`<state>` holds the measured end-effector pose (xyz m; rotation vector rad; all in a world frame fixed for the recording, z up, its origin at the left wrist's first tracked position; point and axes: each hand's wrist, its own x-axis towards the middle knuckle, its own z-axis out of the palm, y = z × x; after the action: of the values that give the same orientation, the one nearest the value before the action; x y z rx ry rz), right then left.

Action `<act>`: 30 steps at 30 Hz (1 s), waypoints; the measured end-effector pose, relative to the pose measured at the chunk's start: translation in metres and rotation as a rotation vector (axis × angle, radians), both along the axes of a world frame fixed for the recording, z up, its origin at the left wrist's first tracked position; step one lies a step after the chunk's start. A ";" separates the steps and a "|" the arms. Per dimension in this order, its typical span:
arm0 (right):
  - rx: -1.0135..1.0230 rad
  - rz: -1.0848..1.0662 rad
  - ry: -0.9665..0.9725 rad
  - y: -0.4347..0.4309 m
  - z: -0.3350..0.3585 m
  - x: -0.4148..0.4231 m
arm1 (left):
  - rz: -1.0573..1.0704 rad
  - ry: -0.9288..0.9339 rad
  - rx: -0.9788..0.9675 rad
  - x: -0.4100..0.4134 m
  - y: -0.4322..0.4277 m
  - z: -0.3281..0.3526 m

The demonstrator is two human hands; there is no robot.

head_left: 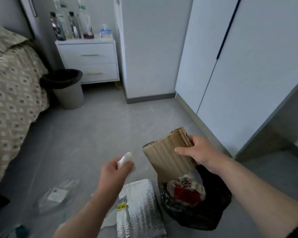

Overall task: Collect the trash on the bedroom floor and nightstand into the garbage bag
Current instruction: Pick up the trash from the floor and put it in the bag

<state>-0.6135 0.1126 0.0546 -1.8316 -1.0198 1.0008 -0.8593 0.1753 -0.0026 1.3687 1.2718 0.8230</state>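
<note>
My right hand (199,152) grips a folded piece of brown corrugated cardboard (169,155), whose lower end points down into the open black garbage bag (196,213) on the floor. The bag holds red and white wrappers (186,189). My left hand (114,169) is closed on a crumpled white tissue (126,159), left of the cardboard. A silver foil mailer bag (139,208) lies on the floor just left of the garbage bag. A clear plastic bag with a white label (57,194) lies further left.
A patterned bed (12,93) fills the left side. A grey bin with a black liner (65,88) stands beside the white nightstand (91,60), which carries several bottles (70,23). White wardrobe doors (248,66) line the right. A teal item (19,231) lies bottom left.
</note>
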 end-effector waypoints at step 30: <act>-0.333 0.107 -0.357 -0.029 -0.090 0.074 | -0.811 0.721 0.369 0.083 -0.025 -0.079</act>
<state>-0.5399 0.0833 -0.0358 -2.3099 -1.2296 0.9715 -0.7763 0.1501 -0.0815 2.3803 0.9208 -0.0374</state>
